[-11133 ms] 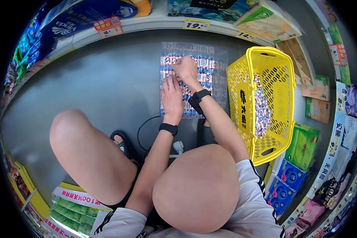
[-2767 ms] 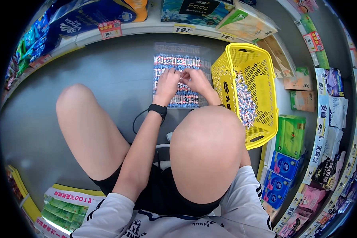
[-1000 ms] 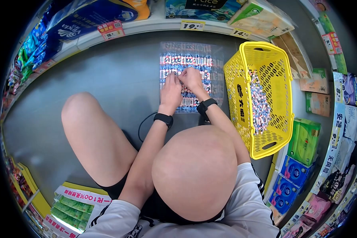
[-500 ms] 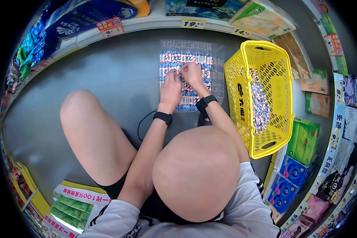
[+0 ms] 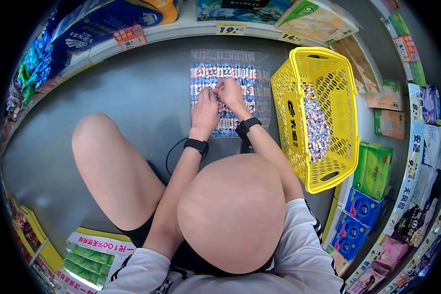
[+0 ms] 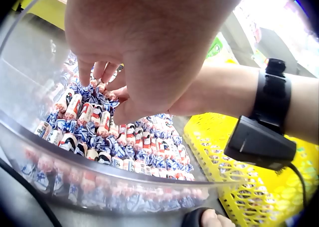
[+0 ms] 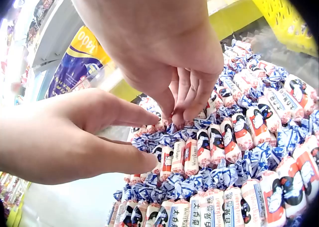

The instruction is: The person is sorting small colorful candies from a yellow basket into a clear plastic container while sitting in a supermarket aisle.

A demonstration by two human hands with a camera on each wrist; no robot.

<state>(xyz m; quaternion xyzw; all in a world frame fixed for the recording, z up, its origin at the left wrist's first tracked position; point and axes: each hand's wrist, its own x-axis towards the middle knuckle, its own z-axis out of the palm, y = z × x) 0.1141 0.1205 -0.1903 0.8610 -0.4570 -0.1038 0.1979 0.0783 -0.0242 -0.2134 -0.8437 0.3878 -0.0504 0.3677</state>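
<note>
White Rabbit candies (image 7: 229, 140) in red, white and blue twist wrappers lie in close rows inside a clear plastic box (image 6: 149, 178) on the floor. My right hand (image 5: 232, 94) reaches down among the middle rows. In the right wrist view its thumb and fingertips meet, pinching a candy whose body they mostly hide. My left hand (image 5: 206, 113) lies just left of it, fingers extended over the rows. Its index finger and thumb (image 7: 142, 162) stand apart, with the thumb tip at the candies beside my right fingertips.
Close right of the box stands a yellow perforated basket (image 5: 291, 120) with a heap of loose candies (image 5: 316, 125). Shelves of tissue packs (image 5: 372, 169) line the far side and the right. My bent knee (image 5: 232, 210) rises between my arms. A dark cable (image 5: 169, 157) curves near my left wrist.
Eleven seconds ago my right hand was over rows farther up the box; now it is lower, close by the left fingertips. Over the last second both hands have barely shifted.
</note>
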